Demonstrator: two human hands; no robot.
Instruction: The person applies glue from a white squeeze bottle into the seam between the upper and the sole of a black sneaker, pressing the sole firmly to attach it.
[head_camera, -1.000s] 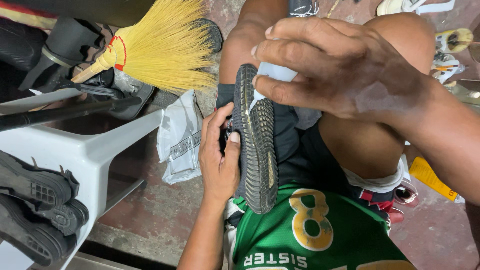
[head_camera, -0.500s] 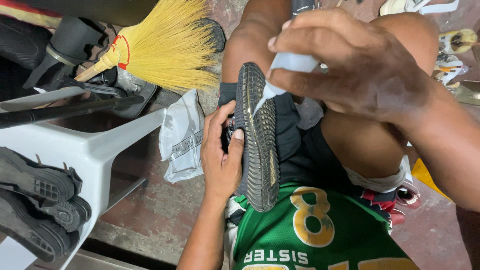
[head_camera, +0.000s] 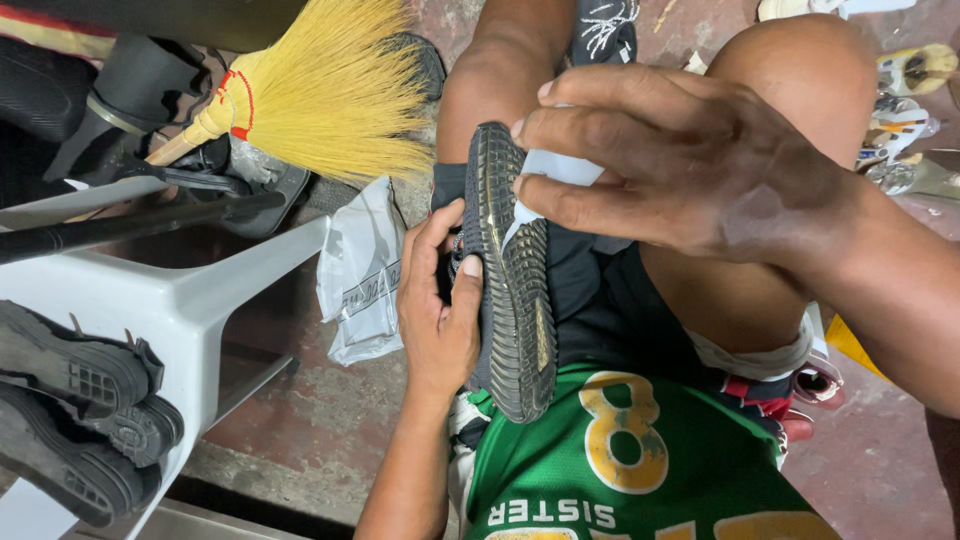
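Both hands are busy over my lap: the right hand (head_camera: 690, 170) pinches a small white cloth (head_camera: 555, 170) against the far end of a dark shoe (head_camera: 515, 290), while the left hand (head_camera: 440, 310) grips that shoe from the left, thumb on its ridged sole, fingers curled out of sight around the upper. The shoe stands on edge, sole turned up toward me, resting against my black shorts (head_camera: 590, 290) between the knees. As I judge it, the wiping is under way near the far tip; most of the tread nearer to me looks dusty and not yet gone over.

Left of me, a white plastic chair (head_camera: 190, 310) carries two more black soles (head_camera: 80, 420) near its edge. A yellow straw broom (head_camera: 330, 95) lies far left, above a crumpled grey plastic bag (head_camera: 360, 270) on the stained concrete floor (head_camera: 310, 420). Small sandals and scraps (head_camera: 905, 90) litter the far right. Nothing blocks the hands; the chair crowds the left elbow only slightly.
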